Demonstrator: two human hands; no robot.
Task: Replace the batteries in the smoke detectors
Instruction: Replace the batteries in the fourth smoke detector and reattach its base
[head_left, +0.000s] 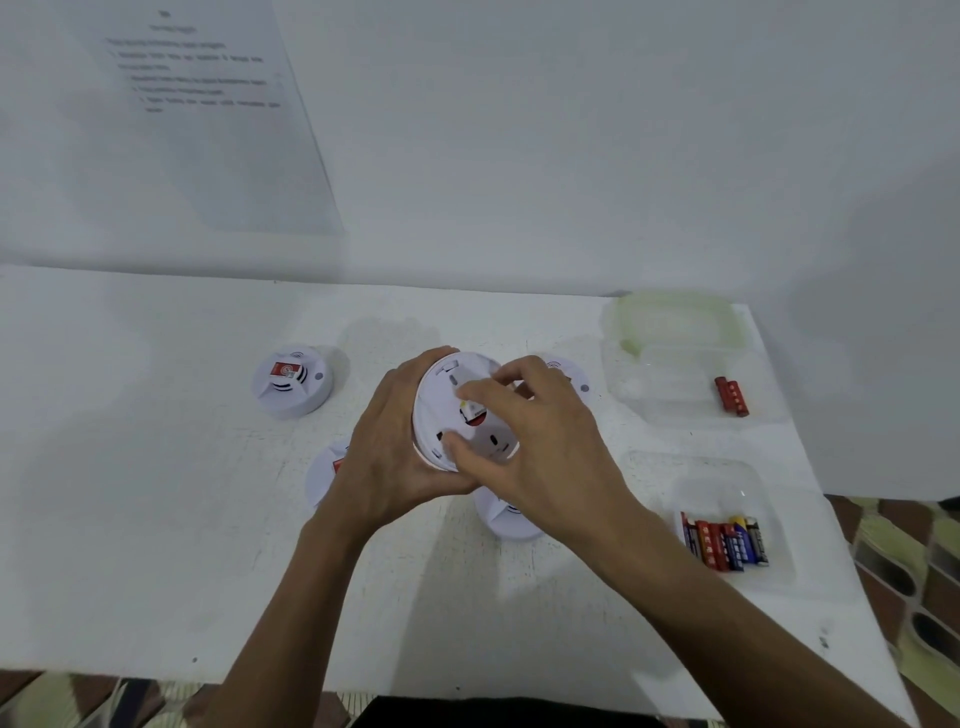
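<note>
L hand (395, 441) grips detector (441, 410) rim. R hand (535, 441) fingertips (467, 393) clamp on batt (474, 414) in its bay. Two red cells (731, 396) lie right of fingers; prob. early: other detectors (291, 382) pending.

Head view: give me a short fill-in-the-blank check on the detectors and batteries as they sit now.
1. The round white plastic smoke detector is gripped by its rim in the ____ hand.
2. The batteries in the far clear plastic container are all ____.
3. The printed paper sheet hangs on the ____.
Missing words: left; red; wall.
</note>
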